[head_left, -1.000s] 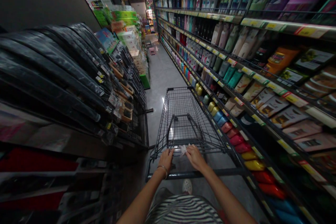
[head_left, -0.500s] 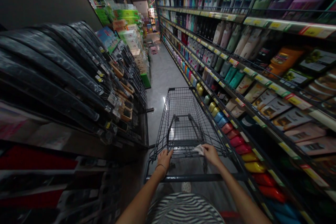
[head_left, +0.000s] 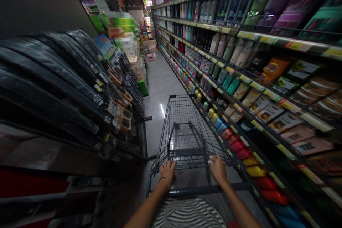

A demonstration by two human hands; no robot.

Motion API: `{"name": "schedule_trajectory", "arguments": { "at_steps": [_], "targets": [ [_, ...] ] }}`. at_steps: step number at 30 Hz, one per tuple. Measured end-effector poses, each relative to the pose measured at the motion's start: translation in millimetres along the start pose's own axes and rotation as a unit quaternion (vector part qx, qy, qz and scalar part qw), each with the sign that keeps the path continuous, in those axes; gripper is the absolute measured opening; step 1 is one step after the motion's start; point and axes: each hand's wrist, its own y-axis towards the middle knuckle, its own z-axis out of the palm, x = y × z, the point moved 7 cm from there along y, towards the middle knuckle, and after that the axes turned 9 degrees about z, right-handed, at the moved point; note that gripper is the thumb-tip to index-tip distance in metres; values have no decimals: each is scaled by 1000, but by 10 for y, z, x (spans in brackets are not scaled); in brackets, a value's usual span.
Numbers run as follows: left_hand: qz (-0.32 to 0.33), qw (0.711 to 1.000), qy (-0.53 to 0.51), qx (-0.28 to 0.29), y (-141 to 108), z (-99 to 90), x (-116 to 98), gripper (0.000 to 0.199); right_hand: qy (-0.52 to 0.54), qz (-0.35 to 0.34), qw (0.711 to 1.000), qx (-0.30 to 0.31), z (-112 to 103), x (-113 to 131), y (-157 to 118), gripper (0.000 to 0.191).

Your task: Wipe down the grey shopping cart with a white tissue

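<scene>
A dark wire shopping cart (head_left: 184, 114) stands in front of me, with no goods showing in its basket. My left hand (head_left: 167, 172) rests at the near rim of the basket, fingers bent over the wire, a thin bracelet on the wrist. My right hand (head_left: 217, 168) is closed around a crumpled white tissue (head_left: 211, 159), of which only a small part shows, above the right side of the near rim. The cart's handle bar (head_left: 197, 189) runs below both hands.
Shelves of bottles and packs (head_left: 229, 60) line the right side, close to the cart. Plastic-wrapped black goods (head_left: 53, 74) hang on the left rack. A tiled aisle (head_left: 161, 78) leads ahead to a pink stool (head_left: 150, 57) and stacked green packs (head_left: 121, 21).
The view has tilted up slightly. My right hand has moved a little to the right and closed more over the white tissue. My left hand stays at the basket rim.
</scene>
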Motion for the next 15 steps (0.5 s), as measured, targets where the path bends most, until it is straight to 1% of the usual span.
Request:
{"name": "schedule_trajectory", "arguments": {
  "at_steps": [3,7,9,11,15],
  "targets": [
    [5,1000,4,2,-27,-34,29,63,39,-20,999,-16,5,23,-131,33],
    [15,1000,4,7,-55,-54,63,67,78,-36,996,-24,-8,-12,-251,35],
    [17,1000,4,11,-60,-53,76,68,91,-44,995,-21,31,22,-305,35],
    [18,1000,4,17,-56,-45,83,69,102,-56,993,-13,126,124,-375,33],
    [24,999,-1,34,-35,-7,84,71,114,-87,990,16,411,450,-556,31]
  ]
}}
